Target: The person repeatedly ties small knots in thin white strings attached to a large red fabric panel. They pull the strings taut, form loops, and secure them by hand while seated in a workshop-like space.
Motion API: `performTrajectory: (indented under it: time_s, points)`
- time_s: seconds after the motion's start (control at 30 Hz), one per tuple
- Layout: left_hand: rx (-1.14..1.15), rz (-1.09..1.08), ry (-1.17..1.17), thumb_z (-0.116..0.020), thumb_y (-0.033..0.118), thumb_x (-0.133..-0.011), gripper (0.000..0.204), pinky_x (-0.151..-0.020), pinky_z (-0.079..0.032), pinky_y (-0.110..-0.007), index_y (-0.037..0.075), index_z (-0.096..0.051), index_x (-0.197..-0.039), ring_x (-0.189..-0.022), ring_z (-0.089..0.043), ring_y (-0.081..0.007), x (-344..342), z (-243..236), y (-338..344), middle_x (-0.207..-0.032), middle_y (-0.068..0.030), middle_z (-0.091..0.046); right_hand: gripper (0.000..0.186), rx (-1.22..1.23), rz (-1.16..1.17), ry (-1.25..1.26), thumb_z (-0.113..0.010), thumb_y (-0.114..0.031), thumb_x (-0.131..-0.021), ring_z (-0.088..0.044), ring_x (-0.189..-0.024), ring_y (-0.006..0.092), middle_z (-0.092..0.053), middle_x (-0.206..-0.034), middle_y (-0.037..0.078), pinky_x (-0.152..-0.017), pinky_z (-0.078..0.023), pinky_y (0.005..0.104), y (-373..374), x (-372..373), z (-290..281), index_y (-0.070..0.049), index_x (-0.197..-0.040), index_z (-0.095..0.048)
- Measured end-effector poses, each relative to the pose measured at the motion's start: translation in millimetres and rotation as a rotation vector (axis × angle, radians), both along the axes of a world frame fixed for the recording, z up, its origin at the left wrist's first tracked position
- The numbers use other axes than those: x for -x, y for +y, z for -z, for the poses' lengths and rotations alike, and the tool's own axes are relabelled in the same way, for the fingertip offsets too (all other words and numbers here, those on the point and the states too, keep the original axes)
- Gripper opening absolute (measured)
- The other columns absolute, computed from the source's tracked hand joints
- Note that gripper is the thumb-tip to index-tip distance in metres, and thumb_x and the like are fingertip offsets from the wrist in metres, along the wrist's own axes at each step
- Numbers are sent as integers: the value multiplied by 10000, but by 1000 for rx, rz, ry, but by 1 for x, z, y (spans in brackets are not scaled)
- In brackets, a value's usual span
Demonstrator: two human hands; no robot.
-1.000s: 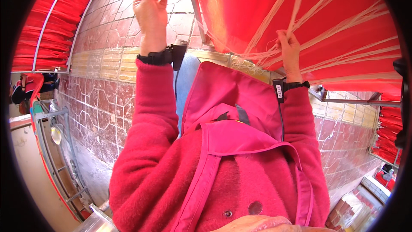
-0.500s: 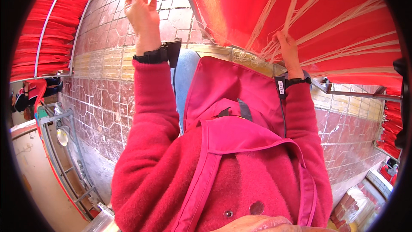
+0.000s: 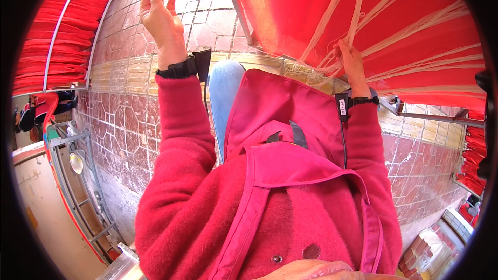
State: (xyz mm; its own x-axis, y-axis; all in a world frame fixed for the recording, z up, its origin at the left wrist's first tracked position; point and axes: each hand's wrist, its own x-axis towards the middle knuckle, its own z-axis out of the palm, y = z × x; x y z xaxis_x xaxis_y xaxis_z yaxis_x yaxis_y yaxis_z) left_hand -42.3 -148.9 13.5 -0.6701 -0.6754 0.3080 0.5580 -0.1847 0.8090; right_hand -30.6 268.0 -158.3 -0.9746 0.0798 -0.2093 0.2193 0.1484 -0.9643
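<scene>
My left hand (image 3: 162, 23) is raised over the tiled floor at upper left, its fingertips curled together; whatever they may pinch is too fine to make out. My right hand (image 3: 350, 62) is closed on a bunch of long cream threads (image 3: 357, 10) that fan across a large red sheet (image 3: 415, 31) on a metal frame (image 3: 430, 114). Looser, tangled strands hang beside the right hand at the sheet's lower edge.
A rack of stacked red material (image 3: 67, 26) stands at left, another (image 3: 472, 150) at far right. Below the left rack are a metal rail (image 3: 85, 176) and a partly visible person (image 3: 36, 114). My knee (image 3: 223, 88) shows beneath the pink apron (image 3: 280, 98).
My left hand has moved down and to the left, away from the red sheet. My right hand stays among the threads, shifted slightly right and down.
</scene>
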Motion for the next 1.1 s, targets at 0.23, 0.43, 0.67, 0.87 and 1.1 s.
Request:
performTrajectory:
  time_s: [0.23, 0.43, 0.67, 0.87, 1.1]
  points:
    - [96, -206, 80, -651, 188, -930, 152, -835, -504, -330, 66, -590, -996, -962, -567, -110, -4, -21, -26, -987, -28, -631, 370, -77, 242, 226, -552, -374, -967, -581, -736, 85, -647, -770, 19, -671, -445, 247, 16, 11, 11, -35, -946, -698]
    - [173, -109, -98, -656, 179, -926, 134, -784, -538, -304, 58, -646, -983, -990, -599, -111, 3, 0, -26, -1011, -52, -668, 318, -143, -159, -171, -576, -336, -955, -557, -660, 83, -632, -720, 20, -604, -427, 239, 4, 2, 8, -41, -949, -692]
    - [303, 285, -232, -631, 177, -944, 152, -705, -562, -258, 43, -666, -1007, -913, -665, -127, 13, 48, 4, -1003, -77, -705, 323, 117, 187, 174, -587, -340, -954, -543, -625, 81, -610, -666, 8, -568, -413, 230, 3, 6, 5, -35, -959, -694]
    - [348, 381, -491, -616, 361, -946, 376, -652, -507, -218, 61, -538, -1159, -844, -690, -138, 15, 67, 8, -979, -109, -723, 308, 75, -36, 15, -597, -330, -947, -538, -600, 84, -594, -649, -2, -548, -415, 242, 7, 6, 13, -40, -920, -699]
    - [311, 319, -567, -589, 345, -953, 349, -700, -517, -258, 49, -524, -1127, -868, -689, -160, 12, 70, -12, -996, -124, -716, 273, -50, -114, -18, -572, -285, -958, -545, -609, 85, -593, -657, -6, -568, -432, 242, 1, 4, 13, -41, -954, -695]
